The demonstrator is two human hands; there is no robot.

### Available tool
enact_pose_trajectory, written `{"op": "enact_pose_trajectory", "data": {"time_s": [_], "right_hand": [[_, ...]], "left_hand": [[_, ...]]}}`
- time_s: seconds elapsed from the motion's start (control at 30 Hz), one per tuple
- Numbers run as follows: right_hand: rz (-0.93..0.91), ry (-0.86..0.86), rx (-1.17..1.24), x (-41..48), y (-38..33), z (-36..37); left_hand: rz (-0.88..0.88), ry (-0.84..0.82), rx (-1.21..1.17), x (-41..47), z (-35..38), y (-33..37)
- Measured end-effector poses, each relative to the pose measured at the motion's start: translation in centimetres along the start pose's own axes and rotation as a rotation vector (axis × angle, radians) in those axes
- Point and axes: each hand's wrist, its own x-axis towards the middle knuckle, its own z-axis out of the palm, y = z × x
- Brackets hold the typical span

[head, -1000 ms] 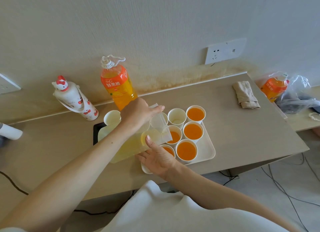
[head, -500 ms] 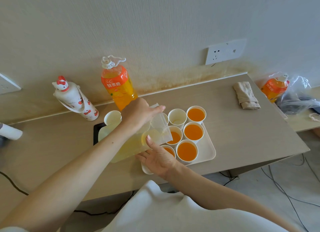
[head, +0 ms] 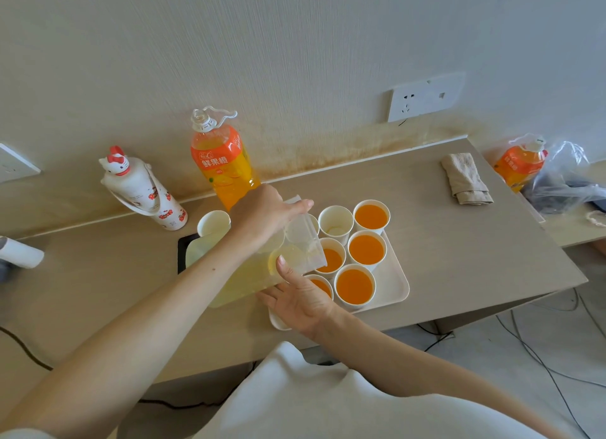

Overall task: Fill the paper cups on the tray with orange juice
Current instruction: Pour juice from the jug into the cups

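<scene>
A white tray (head: 398, 282) near the table's front edge carries several paper cups. Most hold orange juice, such as the cup (head: 354, 286) at the front and the cup (head: 371, 215) at the back right. One back cup (head: 335, 222) looks nearly empty. A clear, yellow-tinted pitcher (head: 242, 282) is tilted with its spout over the middle cup (head: 332, 259). My left hand (head: 262, 215) grips the pitcher from above. My right hand (head: 300, 296) lies under its front, thumb pressed against the side. It hides part of the front left cup.
An orange juice bottle (head: 223, 166) stands behind my left hand. Beside it sit a loose paper cup (head: 213, 222) and a white cartoon flask (head: 144, 192). A folded cloth (head: 465, 179) lies at the back right. Another juice bottle (head: 519, 163) and a plastic bag (head: 567, 176) sit further right.
</scene>
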Motion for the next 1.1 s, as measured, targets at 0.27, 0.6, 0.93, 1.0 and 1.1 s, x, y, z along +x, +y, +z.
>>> {"op": "enact_pose_trajectory", "data": {"time_s": [0.27, 0.6, 0.93, 1.0, 1.1], "right_hand": [[-0.003, -0.004, 0.002, -0.13, 0.03, -0.1], [-0.003, -0.013, 0.0, -0.39, 0.0, -0.1], [-0.004, -0.024, -0.018, -0.29, 0.14, -0.28], [-0.005, -0.032, -0.018, -0.32, 0.1, -0.27], [-0.008, -0.034, -0.009, -0.4, 0.05, -0.22]], "left_hand": [[0.009, -0.001, -0.002, -0.22, -0.08, 0.23], [0.013, -0.001, -0.013, -0.38, -0.12, 0.2], [0.016, 0.008, 0.029, -0.19, 0.17, 0.29], [0.02, 0.008, 0.029, -0.13, 0.21, 0.33], [0.023, 0.006, 0.032, -0.06, 0.19, 0.41]]}}
